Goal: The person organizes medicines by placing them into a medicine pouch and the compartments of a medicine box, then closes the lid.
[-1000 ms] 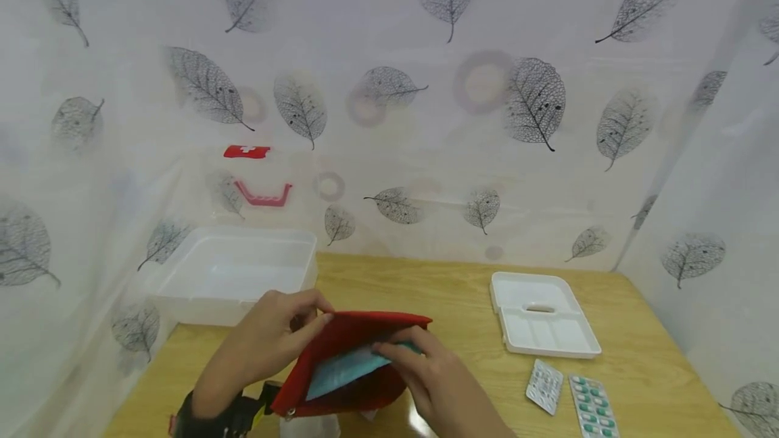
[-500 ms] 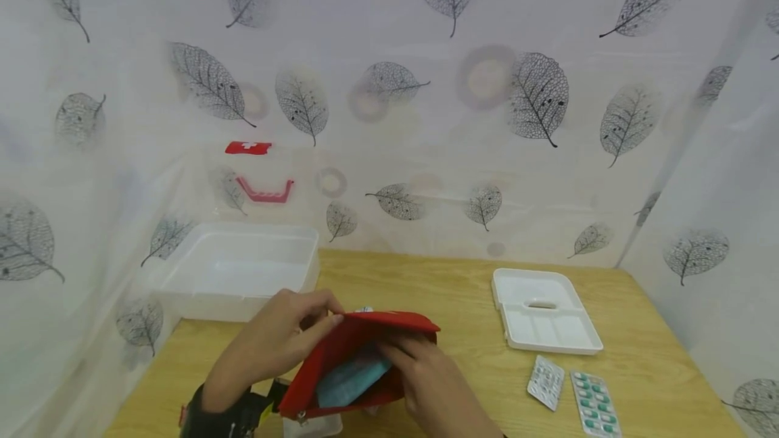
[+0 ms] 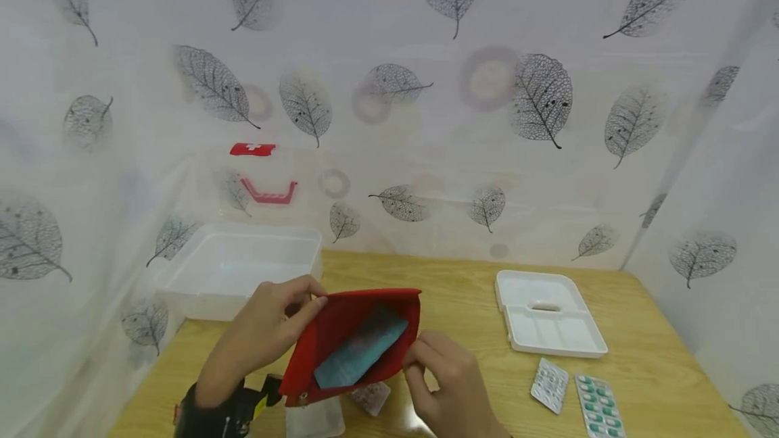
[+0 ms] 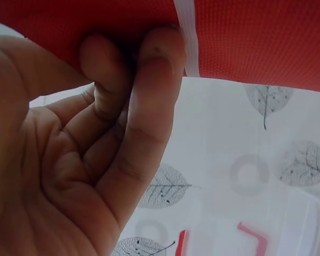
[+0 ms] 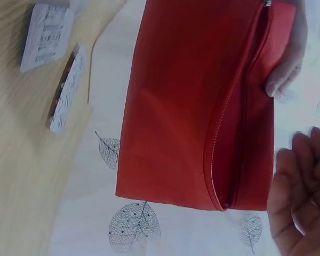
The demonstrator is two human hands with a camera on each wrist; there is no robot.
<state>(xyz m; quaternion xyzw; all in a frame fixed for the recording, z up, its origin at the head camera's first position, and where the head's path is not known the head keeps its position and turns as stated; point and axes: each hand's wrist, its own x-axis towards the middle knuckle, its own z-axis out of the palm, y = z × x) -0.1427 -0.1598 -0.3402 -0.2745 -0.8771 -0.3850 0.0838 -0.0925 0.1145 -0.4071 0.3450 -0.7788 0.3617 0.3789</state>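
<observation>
A red zip pouch (image 3: 299, 367) is held up over the table with its mouth gaping, and a light blue flat packet (image 3: 362, 350) lies inside. My left hand (image 3: 262, 333) pinches the pouch's far rim near its left end; the left wrist view shows thumb and fingertips on the red fabric beside a white stripe. Close by the pouch's lower right edge is my right hand (image 3: 447, 374), outside the mouth. Its fingers (image 5: 301, 144) are loosely bent with nothing between them in the right wrist view.
A white box (image 3: 243, 269) stands at the back left. To the right lie a white divided tray (image 3: 550, 333), a silver blister pack (image 3: 550, 386) and a green-and-white capsule blister (image 3: 599, 405). Beneath the pouch are a clear container (image 3: 314, 419) and a pinkish packet (image 3: 372, 397).
My right hand has come out of the pouch, leaving the blue packet inside, and moved to its lower right edge. The left hand keeps its pinch; the pouch has shifted slightly left and up.
</observation>
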